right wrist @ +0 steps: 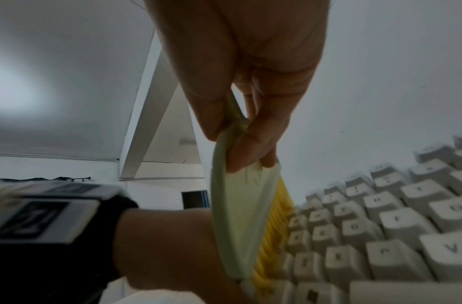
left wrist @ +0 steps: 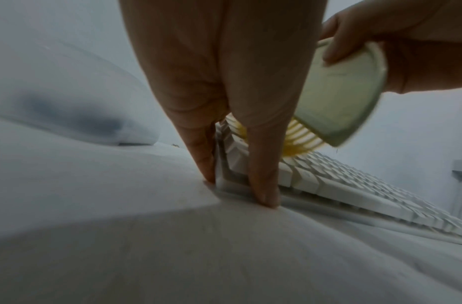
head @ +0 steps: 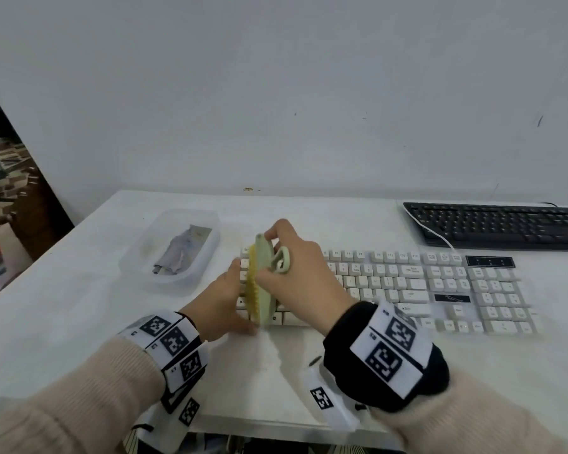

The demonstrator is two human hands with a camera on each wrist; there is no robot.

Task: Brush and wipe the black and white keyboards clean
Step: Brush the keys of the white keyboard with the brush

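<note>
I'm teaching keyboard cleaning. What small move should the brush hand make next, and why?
Probably sweep the brush rightward along the white keyboard. The right hand holds it with its yellow bristles at the keyboard's left end, while the left hand braces that edge, so the remaining keys lie to the right.

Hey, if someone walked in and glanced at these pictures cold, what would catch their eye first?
Probably the two hands meeting at the left end of the white keyboard: the right hand grips a pale green brush with yellow bristles against the keys, while the left hand steadies the keyboard's edge. Next, the black keyboard at the far right, and the clear plastic tub holding a grey cloth on the left.
</note>
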